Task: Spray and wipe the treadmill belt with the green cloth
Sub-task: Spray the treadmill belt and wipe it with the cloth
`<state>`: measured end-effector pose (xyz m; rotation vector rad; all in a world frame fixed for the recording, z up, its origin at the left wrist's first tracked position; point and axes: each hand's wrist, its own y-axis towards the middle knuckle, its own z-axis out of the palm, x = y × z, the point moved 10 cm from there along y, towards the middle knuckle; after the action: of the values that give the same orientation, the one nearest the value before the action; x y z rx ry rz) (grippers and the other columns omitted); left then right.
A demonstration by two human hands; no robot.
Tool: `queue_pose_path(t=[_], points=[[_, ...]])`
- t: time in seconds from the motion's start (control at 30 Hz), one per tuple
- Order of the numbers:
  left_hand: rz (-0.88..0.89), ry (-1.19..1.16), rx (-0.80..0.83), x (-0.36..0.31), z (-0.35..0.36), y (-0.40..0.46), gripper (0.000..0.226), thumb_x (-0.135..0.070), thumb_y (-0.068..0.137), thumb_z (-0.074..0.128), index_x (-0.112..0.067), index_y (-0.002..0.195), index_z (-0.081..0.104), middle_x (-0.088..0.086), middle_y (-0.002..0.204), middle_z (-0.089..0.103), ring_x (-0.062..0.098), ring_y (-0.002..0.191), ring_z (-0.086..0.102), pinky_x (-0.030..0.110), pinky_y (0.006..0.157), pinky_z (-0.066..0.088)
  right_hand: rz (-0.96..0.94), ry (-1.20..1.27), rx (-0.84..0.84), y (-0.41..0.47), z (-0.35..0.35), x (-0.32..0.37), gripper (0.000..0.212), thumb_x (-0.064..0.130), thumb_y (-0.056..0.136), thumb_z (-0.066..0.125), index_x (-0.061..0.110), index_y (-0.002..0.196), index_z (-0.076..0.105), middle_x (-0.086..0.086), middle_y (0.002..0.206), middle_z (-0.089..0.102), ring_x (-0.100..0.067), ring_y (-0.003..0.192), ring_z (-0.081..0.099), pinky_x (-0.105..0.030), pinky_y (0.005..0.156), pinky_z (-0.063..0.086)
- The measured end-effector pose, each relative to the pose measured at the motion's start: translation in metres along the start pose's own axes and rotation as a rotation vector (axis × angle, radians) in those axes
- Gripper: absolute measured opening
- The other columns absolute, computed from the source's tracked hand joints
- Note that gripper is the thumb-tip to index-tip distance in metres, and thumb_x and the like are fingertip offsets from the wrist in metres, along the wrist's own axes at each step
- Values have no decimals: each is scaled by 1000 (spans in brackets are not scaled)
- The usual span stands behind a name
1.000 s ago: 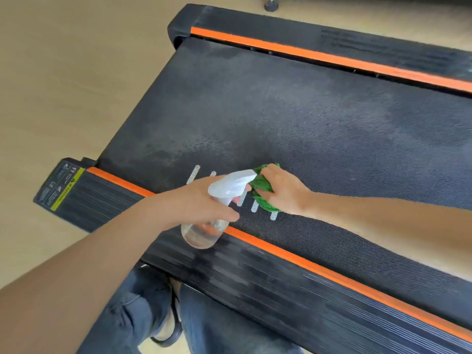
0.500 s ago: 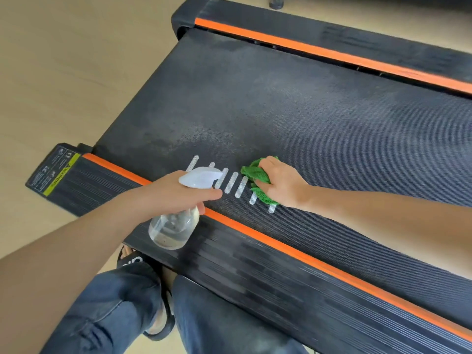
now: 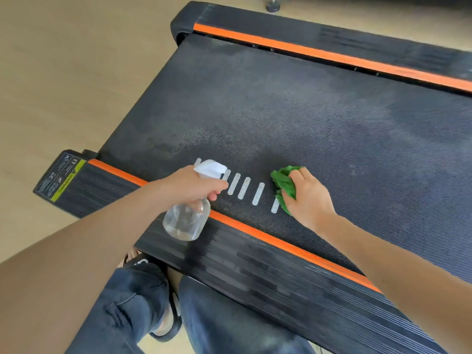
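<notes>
Hands both busy: left hand (image 3: pixel 194 186) wrapped around the neck of a spray bottle (image 3: pixel 187 218), finger near the white trigger head, bottle hanging over the orange strip (image 3: pixel 255 232) at the near side rail. Right hand (image 3: pixel 307 194) presses a bunched green cloth (image 3: pixel 284 183) flat on the belt (image 3: pixel 306 118), just past the white stripes (image 3: pixel 244 187). Cloth looks soft, light and crumpled; best held bunched under the palm. Bottle is clear, part full, probably light, maybe slick if wet. Belt is dark, textured, with a paler speckled patch near the left end.

left hand (image 3: pixel 189 186) + spray bottle (image 3: pixel 187 219): drawn back | right hand (image 3: pixel 306 198) + green cloth (image 3: pixel 283 185): wiped rightward, apart
</notes>
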<state>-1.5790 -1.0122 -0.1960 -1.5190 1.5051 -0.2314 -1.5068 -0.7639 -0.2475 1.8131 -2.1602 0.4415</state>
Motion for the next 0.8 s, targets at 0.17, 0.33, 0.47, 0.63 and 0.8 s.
queue_pose_path(t=[0.17,0.33,0.47,0.63,0.8], points=[[-18,62,4,2,2,0,34,-45,92,69,-14,80,74,-4,86,71,13,71,56,25,66,46,-65,38,111,11,6,0,36,27,96,61,7,126,55,-8,120,56,-32,103,60,-36,80,47],[-17,25,-4,3,-1,-4,34,-49,92,70,-16,94,78,-4,95,78,12,80,60,24,68,46,-82,74,133,13,4,-3,34,27,98,60,7,125,55,-7,118,57,-30,104,59,-36,85,47],[-27,31,6,8,-1,-12,35,-47,93,69,-15,105,75,1,100,79,16,80,64,24,67,48,-26,29,84,13,7,-2,34,29,98,59,8,124,57,-8,118,58,-31,102,60,-39,83,51],[-47,59,-15,22,-20,-23,36,-49,93,67,-16,105,72,-5,85,80,15,76,60,27,70,47,-111,-39,-41,28,6,29,38,23,92,65,1,122,58,-15,112,57,-36,98,59,-40,80,50],[-51,6,-86,42,-50,-31,35,-53,92,68,-24,111,69,-10,78,80,16,79,61,31,72,49,71,45,-57,96,22,68,39,30,97,56,3,126,52,-17,122,54,-37,110,55,-43,87,46]])
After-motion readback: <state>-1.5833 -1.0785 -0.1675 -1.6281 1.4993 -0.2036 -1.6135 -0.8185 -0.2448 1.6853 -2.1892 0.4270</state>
